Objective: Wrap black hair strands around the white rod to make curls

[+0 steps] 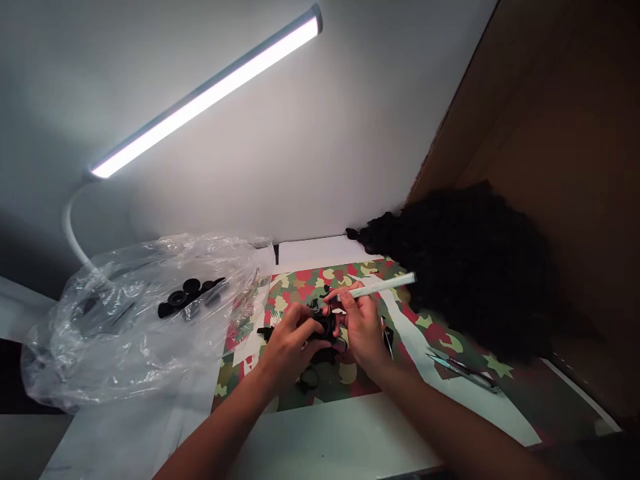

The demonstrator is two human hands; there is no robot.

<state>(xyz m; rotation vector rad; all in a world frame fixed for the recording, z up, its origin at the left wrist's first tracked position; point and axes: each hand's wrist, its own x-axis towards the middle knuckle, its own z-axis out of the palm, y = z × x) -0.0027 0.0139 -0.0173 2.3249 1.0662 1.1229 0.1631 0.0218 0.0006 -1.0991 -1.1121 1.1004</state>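
My left hand (293, 343) has its fingers curled round a small black piece (327, 325), whose kind I cannot make out. Pinched in my right hand (363, 327) is a slim white pen-like stick (385, 285), its far end pointing up to the right. The stick's working tip is hidden among the fingers, close to the black piece. Right-hand fingertips also touch that piece. Below the hands, a black ring-shaped part (309, 379) lies on the camouflage-patterned sheet (295, 399).
A clear plastic bag (140, 360) with black round parts (191, 295) lies at the left. Scissors (463, 370) rest on the right, near a large heap of black material (480, 273) by a brown panel (565, 167). Overhead shines a lit bar lamp (210, 93).
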